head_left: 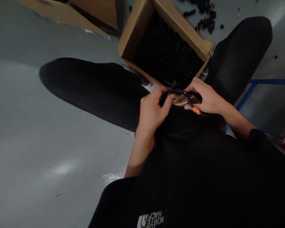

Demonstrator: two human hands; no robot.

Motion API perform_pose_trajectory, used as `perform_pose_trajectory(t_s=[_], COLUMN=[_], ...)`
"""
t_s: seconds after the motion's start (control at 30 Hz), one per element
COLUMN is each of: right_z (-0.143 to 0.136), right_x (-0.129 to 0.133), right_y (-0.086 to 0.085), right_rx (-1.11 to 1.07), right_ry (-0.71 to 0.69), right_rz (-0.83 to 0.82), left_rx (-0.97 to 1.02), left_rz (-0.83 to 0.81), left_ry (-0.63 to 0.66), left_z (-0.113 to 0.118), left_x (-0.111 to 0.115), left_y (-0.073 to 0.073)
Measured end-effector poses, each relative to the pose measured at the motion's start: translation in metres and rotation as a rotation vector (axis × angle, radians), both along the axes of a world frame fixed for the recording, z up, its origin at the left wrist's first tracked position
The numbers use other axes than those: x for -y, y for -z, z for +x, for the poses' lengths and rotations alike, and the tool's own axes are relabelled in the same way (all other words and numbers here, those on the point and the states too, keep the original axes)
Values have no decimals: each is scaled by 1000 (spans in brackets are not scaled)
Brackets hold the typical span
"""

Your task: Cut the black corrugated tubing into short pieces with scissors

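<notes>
Logo (150, 220) (reads "NORTH FACE") sits on black shirt (204, 183).

1. The floor (38, 142) is smooth, grey and glossy, with a pale light patch on its left part.
2. An open cardboard box (135, 34) stands on the floor near the top edge, between the seated person's legs, filled with small black parts (166, 53).
3. A second cardboard box (85, 12) lies at the top-left corner of the floor, well apart from the first.
4. Loose black pieces (204, 19) are scattered on the floor at the top right, just beyond the open box.
5. A crumpled clear plastic scrap (112, 177) lies on the floor near the bottom, beside the person's left forearm.
6. A blue frame (270, 81) stands at the right edge.
</notes>
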State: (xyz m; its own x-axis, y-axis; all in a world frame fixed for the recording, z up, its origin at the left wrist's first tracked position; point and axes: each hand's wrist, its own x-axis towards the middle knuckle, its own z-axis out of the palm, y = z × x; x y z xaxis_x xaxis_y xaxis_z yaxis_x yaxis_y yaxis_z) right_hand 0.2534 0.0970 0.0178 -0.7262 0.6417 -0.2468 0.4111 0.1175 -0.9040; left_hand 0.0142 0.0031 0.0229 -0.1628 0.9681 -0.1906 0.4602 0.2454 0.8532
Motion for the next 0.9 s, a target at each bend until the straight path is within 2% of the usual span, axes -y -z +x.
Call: perform_pose_trajectory(t_s=[0.2, 0.4, 0.5, 0.63, 0.73, 0.9], right_z=[-12, -11, -3, 11, 13, 6], right_x=[19, 23, 17, 6, 1, 4], right_y=[21, 28, 26, 21, 17, 16], right_rx=[3, -29, -50, -51, -43, -22], right_ry=[93, 150, 162, -1, -94, -99], right_rz=[-27, -77, -143, -172, -181, -142], left_rx=[-85, -61, 116, 523, 679, 788], left_rz=[-20, -65, -58, -117, -222, -314], left_ry=[-127, -50, -154, -276, -230, -142], left_z=[-1, 9, 3, -12, -13, -4], left_x=[3, 9, 7, 1, -3, -6], left_y=[13, 22, 26, 28, 28, 35])
